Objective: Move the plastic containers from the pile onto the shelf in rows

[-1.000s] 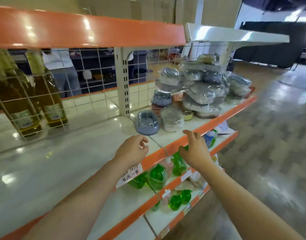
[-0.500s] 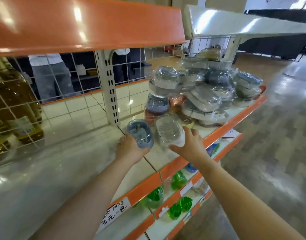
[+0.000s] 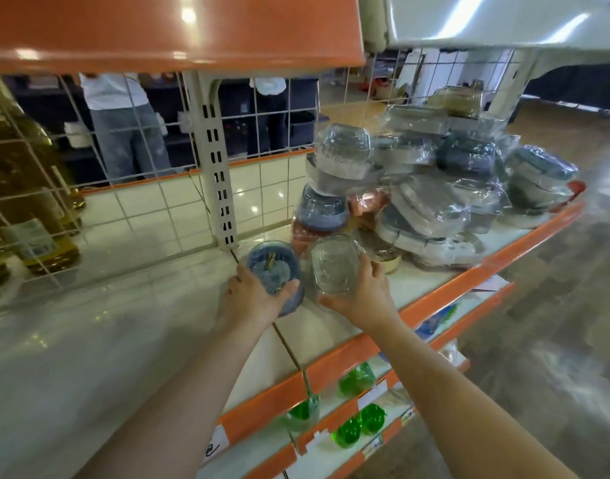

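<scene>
A round blue plastic container [image 3: 274, 267] sits at the joint of two white shelf boards, and my left hand [image 3: 253, 295] grips its near side. Right beside it stands a clear plastic container [image 3: 334, 264], held by my right hand [image 3: 364, 292] with fingers wrapped round its right and front sides. Behind them rises the pile of wrapped plastic containers [image 3: 431, 188], blue, grey and clear, stacked loosely on the right shelf board. The white shelf [image 3: 89, 340] stretches bare to the left.
An orange shelf [image 3: 172, 29] hangs low overhead. A slotted upright post [image 3: 218, 188] and wire grid back the shelf. Oil bottles [image 3: 30, 202] stand behind the grid at left. Green bottles [image 3: 357, 378] fill lower shelves. People stand beyond the grid.
Both hands rose from the orange shelf edge and closed on the two front containers. The view has come closer to the shelf.
</scene>
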